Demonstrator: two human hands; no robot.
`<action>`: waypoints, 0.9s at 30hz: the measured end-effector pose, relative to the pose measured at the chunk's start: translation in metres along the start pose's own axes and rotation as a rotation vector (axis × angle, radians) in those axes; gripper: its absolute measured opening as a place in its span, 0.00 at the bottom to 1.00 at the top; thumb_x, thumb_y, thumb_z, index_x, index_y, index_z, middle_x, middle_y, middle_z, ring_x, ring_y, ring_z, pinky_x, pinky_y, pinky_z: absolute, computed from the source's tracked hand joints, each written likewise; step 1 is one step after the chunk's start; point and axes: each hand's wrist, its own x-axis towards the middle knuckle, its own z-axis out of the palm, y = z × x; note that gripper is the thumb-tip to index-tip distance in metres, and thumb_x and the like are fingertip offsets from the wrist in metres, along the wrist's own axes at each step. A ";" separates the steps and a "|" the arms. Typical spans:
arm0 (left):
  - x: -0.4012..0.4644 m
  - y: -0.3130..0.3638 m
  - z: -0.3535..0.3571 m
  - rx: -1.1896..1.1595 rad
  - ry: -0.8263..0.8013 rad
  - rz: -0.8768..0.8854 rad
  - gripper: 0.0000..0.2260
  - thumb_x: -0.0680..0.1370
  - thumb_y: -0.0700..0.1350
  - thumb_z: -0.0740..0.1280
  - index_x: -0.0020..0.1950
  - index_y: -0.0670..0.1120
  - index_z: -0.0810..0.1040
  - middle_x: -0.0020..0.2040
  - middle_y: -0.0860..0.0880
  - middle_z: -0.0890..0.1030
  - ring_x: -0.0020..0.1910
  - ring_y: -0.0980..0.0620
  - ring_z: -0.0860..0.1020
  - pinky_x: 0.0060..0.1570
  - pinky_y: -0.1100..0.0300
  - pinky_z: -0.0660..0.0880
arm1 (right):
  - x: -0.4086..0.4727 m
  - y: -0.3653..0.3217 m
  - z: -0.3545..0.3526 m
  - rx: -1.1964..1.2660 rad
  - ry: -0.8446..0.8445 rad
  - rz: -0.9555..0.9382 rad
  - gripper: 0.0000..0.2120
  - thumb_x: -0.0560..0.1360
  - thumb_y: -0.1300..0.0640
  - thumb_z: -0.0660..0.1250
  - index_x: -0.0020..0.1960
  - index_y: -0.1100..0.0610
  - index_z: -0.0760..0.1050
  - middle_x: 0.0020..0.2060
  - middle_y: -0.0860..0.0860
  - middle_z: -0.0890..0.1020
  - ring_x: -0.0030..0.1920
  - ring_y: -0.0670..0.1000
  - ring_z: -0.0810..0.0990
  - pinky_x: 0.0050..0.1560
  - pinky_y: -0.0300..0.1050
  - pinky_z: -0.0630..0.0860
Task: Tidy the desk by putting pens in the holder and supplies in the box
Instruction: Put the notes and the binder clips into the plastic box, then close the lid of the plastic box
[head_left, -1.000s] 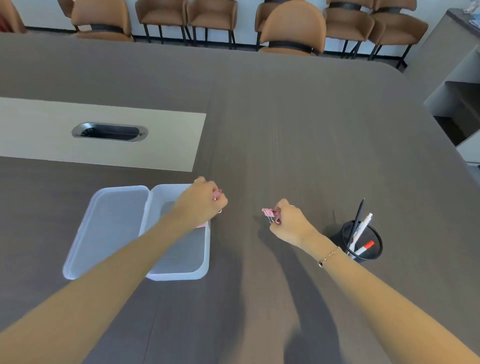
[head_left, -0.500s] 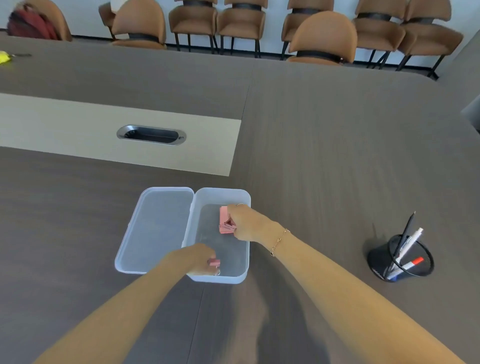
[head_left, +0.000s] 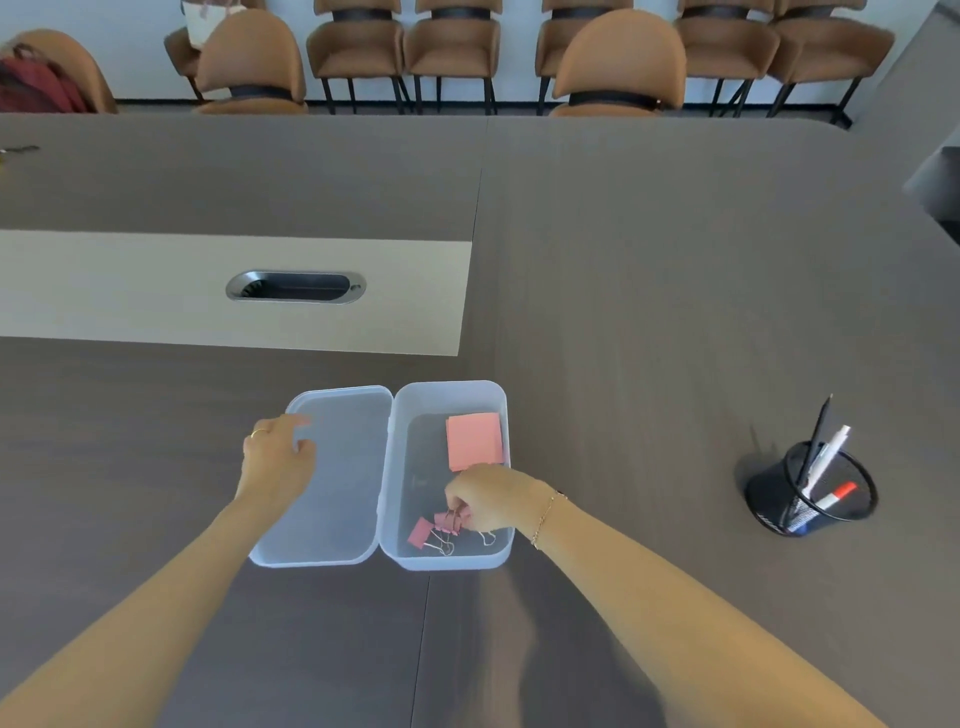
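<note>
A clear plastic box (head_left: 451, 392) lies open on the dark table, its hinged lid (head_left: 340, 478) flat to the left. Inside the box lie a pink sticky-note pad (head_left: 474, 440) at the far end and pink binder clips (head_left: 422, 532) at the near end. My right hand (head_left: 491, 499) is inside the box, fingers pinched on the wire handle of one pink binder clip (head_left: 451, 519). My left hand (head_left: 278, 460) rests over the lid's left edge, fingers apart, holding nothing. A black mesh pen holder (head_left: 810, 493) with several pens stands far right.
A beige strip with a metal cable grommet (head_left: 296, 287) crosses the table behind the box. Brown chairs (head_left: 618, 67) line the far side. A grey cabinet edge (head_left: 935, 176) shows at the right.
My left hand let go of its clip in the box and moved left onto the lid. My right hand shifted to the box's near end, leaving the pink pad at the far end.
</note>
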 end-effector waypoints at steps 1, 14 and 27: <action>0.001 -0.006 0.001 -0.022 -0.006 -0.040 0.18 0.77 0.38 0.58 0.67 0.45 0.72 0.67 0.38 0.67 0.51 0.38 0.75 0.37 0.54 0.72 | -0.001 0.004 -0.001 -0.002 0.021 -0.009 0.08 0.73 0.64 0.63 0.50 0.63 0.80 0.48 0.60 0.83 0.48 0.61 0.79 0.49 0.51 0.78; 0.026 -0.042 -0.009 -0.290 -0.205 -0.576 0.20 0.75 0.52 0.56 0.55 0.39 0.75 0.49 0.40 0.79 0.46 0.38 0.79 0.49 0.50 0.78 | -0.041 0.014 -0.015 0.877 0.579 0.237 0.21 0.81 0.61 0.53 0.73 0.58 0.58 0.70 0.50 0.64 0.68 0.49 0.64 0.67 0.41 0.64; 0.009 0.031 -0.090 -0.596 -0.721 -0.278 0.19 0.80 0.53 0.57 0.56 0.45 0.83 0.57 0.43 0.84 0.53 0.45 0.84 0.63 0.45 0.72 | -0.058 0.015 -0.025 1.571 0.313 0.421 0.14 0.82 0.50 0.48 0.53 0.53 0.72 0.53 0.53 0.76 0.57 0.51 0.72 0.69 0.49 0.66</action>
